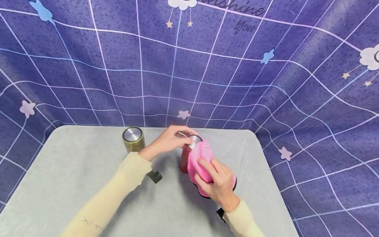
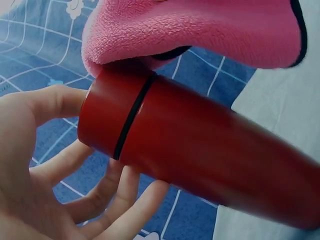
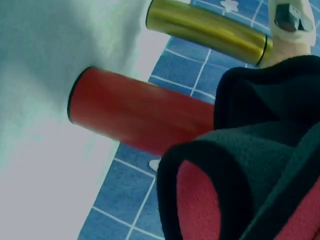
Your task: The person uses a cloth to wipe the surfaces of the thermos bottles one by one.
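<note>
Gripping the red bottle (image 1: 184, 161) near its top, the left hand (image 1: 171, 138) has its thumb at the rim of the silvery lid (image 1: 194, 142) and its fingers curled round the other side! And over on the right, the right hand (image 1: 217, 179) has bent fingers holding a bunched pink cloth (image 1: 199, 159) right up against the bottle, which stands on the grey table (image 1: 74, 171) toward the back edge.

Now to the left wrist view, and what a look it gives: a black band (image 2: 135, 117) round the red body just below the lid, fingers spaced apart beneath it, and the cloth's fuzzy pile touching the lid's side. The right wrist view answers with the cloth's dark underside (image 3: 250, 155) and the bottle's black-edged base, seen down on the tabletop; most of that hand's fingers are hidden there. Beside it, well apart, a gold-green bottle (image 1: 134, 144) shows its long body, while the head view catches its shiny round top.

Reading matter? High on the purple-blue backdrop (image 1: 118, 49), cursive lettering (image 1: 237, 6), cut off by the frame, gives "nshine", with "You" below; small dark marks (image 1: 91, 223) on the left sleeve (image 1: 109, 194) are too tiny to make out. White and blue grid lines run all over that hanging fabric, dotted with stars and clouds, wrapping round behind and beside the round-cornered table
</note>
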A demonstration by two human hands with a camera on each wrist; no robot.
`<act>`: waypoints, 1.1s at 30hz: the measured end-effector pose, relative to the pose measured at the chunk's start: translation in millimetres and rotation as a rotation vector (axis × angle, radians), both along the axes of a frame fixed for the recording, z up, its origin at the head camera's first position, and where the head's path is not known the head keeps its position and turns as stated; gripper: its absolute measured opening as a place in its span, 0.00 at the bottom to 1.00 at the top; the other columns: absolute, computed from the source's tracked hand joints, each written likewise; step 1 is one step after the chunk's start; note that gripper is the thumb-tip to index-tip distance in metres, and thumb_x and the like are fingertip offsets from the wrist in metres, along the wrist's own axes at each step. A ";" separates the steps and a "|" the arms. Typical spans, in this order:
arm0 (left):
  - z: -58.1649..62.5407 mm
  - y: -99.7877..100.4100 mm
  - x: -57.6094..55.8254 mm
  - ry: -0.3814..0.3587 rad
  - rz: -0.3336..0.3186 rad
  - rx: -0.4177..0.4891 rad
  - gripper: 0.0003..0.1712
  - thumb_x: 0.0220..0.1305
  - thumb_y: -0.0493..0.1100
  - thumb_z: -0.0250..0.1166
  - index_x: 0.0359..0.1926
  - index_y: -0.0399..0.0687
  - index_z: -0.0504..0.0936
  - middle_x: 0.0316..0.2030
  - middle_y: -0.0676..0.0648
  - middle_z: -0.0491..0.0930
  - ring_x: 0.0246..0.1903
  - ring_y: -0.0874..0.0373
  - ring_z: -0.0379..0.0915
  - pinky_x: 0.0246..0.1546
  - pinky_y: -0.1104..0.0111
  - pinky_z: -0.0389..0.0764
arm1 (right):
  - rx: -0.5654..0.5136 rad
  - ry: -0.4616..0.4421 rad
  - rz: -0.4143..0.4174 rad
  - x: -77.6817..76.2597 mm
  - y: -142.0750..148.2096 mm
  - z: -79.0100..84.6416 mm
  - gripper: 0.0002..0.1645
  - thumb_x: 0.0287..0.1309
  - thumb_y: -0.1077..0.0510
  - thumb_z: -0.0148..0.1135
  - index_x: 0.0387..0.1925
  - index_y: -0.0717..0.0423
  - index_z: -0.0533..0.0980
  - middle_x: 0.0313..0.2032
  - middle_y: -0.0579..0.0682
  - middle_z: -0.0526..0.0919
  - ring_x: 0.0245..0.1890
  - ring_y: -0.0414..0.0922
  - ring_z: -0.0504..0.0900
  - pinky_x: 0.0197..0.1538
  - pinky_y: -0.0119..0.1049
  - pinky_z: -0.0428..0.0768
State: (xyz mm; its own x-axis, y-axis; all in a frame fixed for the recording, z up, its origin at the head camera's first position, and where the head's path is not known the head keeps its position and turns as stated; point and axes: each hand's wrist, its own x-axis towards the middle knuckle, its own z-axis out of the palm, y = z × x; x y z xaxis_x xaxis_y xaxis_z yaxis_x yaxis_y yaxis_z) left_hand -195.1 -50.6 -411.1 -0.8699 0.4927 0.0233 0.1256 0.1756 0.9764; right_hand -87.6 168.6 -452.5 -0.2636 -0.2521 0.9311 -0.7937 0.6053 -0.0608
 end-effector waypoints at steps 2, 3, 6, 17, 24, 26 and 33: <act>-1.0 -0.1 -1.3 -0.018 0.004 0.012 0.17 0.68 0.45 0.75 0.57 0.54 0.91 0.48 0.45 0.86 0.44 0.50 0.90 0.45 0.59 0.93 | 0.019 0.045 0.000 2.0 -6.7 0.7 0.13 0.64 0.54 0.67 0.44 0.59 0.88 0.23 0.48 0.68 0.19 0.41 0.59 0.20 0.29 0.61; -1.5 -0.3 -2.0 -0.024 0.005 0.018 0.17 0.68 0.45 0.75 0.57 0.53 0.91 0.48 0.44 0.86 0.44 0.50 0.90 0.45 0.59 0.93 | 0.027 0.063 -0.001 2.5 -10.1 0.3 0.13 0.64 0.54 0.67 0.43 0.58 0.88 0.24 0.49 0.68 0.19 0.42 0.60 0.20 0.30 0.61; -3.0 1.2 -4.1 -0.009 0.011 0.010 0.16 0.68 0.45 0.75 0.56 0.55 0.91 0.48 0.45 0.86 0.45 0.50 0.89 0.45 0.59 0.93 | 0.057 0.088 -0.015 4.2 -18.5 -2.6 0.12 0.64 0.55 0.67 0.44 0.56 0.89 0.25 0.50 0.70 0.20 0.45 0.66 0.20 0.33 0.67; -2.9 0.5 -6.3 0.082 0.051 -0.050 0.15 0.67 0.48 0.74 0.54 0.61 0.93 0.48 0.53 0.89 0.47 0.54 0.87 0.49 0.60 0.88 | 0.237 -0.060 -0.100 1.8 -39.2 -5.7 0.20 0.52 0.61 0.69 0.49 0.49 0.86 0.29 0.49 0.71 0.23 0.47 0.70 0.22 0.36 0.72; -0.4 -0.1 -6.8 0.054 0.071 -0.074 0.16 0.65 0.49 0.75 0.54 0.62 0.93 0.47 0.53 0.89 0.47 0.54 0.87 0.50 0.59 0.86 | 0.321 -0.143 -0.113 -3.8 -43.3 -9.5 0.24 0.45 0.62 0.76 0.48 0.49 0.84 0.30 0.49 0.71 0.23 0.47 0.69 0.22 0.37 0.73; 0.3 0.5 -6.9 0.052 0.071 -0.091 0.16 0.65 0.50 0.75 0.54 0.63 0.93 0.48 0.54 0.89 0.48 0.55 0.87 0.52 0.59 0.86 | 0.345 -0.154 -0.110 -5.3 -43.9 -12.0 0.23 0.46 0.62 0.76 0.48 0.49 0.83 0.30 0.49 0.71 0.23 0.47 0.70 0.22 0.37 0.75; 0.5 1.8 -6.3 0.043 0.087 -0.095 0.16 0.65 0.50 0.75 0.54 0.63 0.93 0.49 0.53 0.89 0.48 0.54 0.86 0.50 0.59 0.85 | 0.424 -0.211 -0.147 -10.0 -50.2 -18.0 0.25 0.47 0.59 0.78 0.49 0.48 0.82 0.33 0.48 0.73 0.28 0.47 0.76 0.22 0.37 0.79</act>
